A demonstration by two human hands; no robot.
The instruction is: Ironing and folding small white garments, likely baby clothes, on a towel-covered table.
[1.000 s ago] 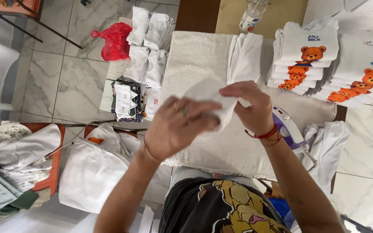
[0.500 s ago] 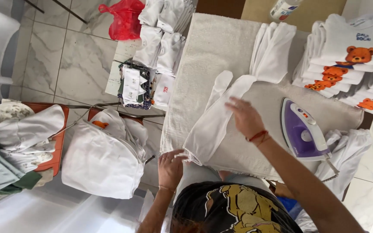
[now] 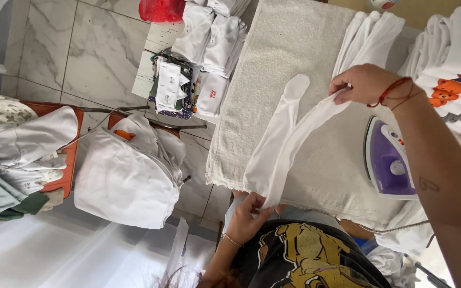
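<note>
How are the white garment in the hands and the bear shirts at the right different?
The garment is plain white; the bear shirts carry orange bear prints. The garment is stretched long between the left hand and right hand; the bear shirts lie folded and stacked, untouched. Both are white cloth.

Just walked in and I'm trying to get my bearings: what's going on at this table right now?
A person is stretching a small white garment over a towel-covered table. The right hand pinches its far end, and the left hand grips its near end at the table edge. A purple iron rests on the towel beside the right arm, untouched. Folded white clothes lie at the far side, with bear-print shirts stacked to the right.
</note>
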